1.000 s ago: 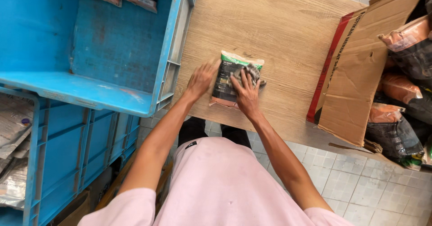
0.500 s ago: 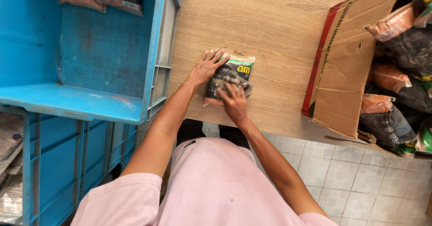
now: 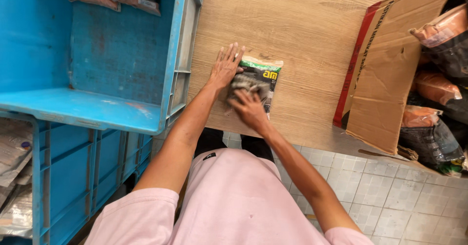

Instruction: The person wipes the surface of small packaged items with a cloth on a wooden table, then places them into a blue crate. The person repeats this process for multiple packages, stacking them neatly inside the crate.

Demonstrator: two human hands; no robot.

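2 hands press the small dark plastic packet (image 3: 256,81) flat on the wooden tabletop (image 3: 302,30): left hand (image 3: 225,68) open-palmed, right hand (image 3: 248,107) spread, having slid nearer the blue plastic crate (image 3: 122,55).

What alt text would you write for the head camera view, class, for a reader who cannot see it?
Two bare hands press a small dark packet flat on a wooden table: the left hand on its left edge, the right hand on its near end. A blue crate stands to the left and an open cardboard box of packets to the right.
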